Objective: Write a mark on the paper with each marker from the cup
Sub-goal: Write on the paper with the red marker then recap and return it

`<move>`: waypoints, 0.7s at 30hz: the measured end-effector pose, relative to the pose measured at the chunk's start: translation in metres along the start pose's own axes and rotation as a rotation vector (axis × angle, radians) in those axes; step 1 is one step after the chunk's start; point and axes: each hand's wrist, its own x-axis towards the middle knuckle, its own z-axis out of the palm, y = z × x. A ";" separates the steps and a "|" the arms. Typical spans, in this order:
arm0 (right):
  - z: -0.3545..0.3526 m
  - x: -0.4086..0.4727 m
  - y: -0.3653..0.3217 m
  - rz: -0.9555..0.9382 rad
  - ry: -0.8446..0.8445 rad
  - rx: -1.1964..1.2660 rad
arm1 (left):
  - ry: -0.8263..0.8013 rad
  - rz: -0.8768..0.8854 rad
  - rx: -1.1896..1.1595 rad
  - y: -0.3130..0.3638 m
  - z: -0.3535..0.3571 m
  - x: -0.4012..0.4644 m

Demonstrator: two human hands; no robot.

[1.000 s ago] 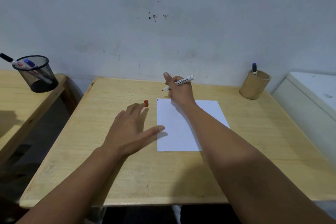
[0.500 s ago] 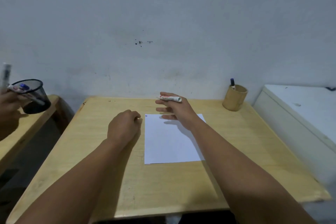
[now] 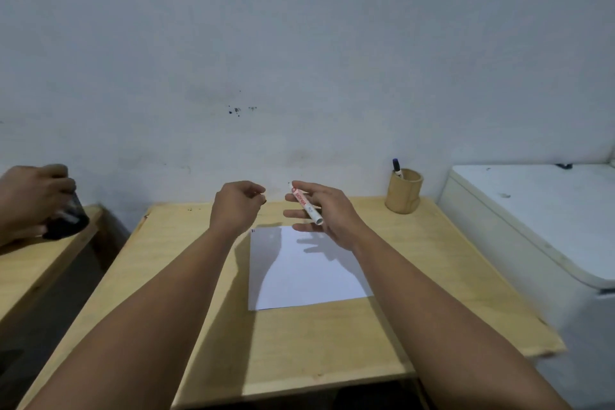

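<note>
From the head camera, both forearms reach forward over a light wooden table [image 3: 299, 343] set against a pale wall. The right hand [image 3: 327, 211] is raised above the far edge of a white sheet of paper [image 3: 306, 273], fingers loosely spread, with a white marker [image 3: 307, 206] bearing red lettering held between thumb and fingers; the marker slants down and to the right. The left hand [image 3: 238, 205] hovers just left of it, fingers curled in and tips pressed together; something small and dark shows at the fingertips, though whether it is pinched I cannot tell. The paper lies flat on the table below both hands, with a tiny mark at its far left corner. At the table's far right corner stands a tan cup [image 3: 403, 191] with a blue-capped marker [image 3: 397, 168] poking out. At the left edge, another person's hand [image 3: 31, 198] grips a dark mesh cup [image 3: 66, 218] on a neighbouring table [image 3: 40, 263].
</note>
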 end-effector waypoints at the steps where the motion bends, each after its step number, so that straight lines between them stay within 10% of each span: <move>1: -0.001 -0.002 -0.002 -0.023 0.015 0.007 | -0.002 -0.013 -0.039 0.004 0.000 0.000; 9: -0.011 -0.006 -0.001 -0.169 0.043 -0.416 | -0.078 -0.130 -0.412 0.037 0.001 -0.005; 21: -0.037 -0.006 -0.001 -0.174 0.072 -0.426 | -0.168 -0.100 -0.336 0.060 0.019 -0.004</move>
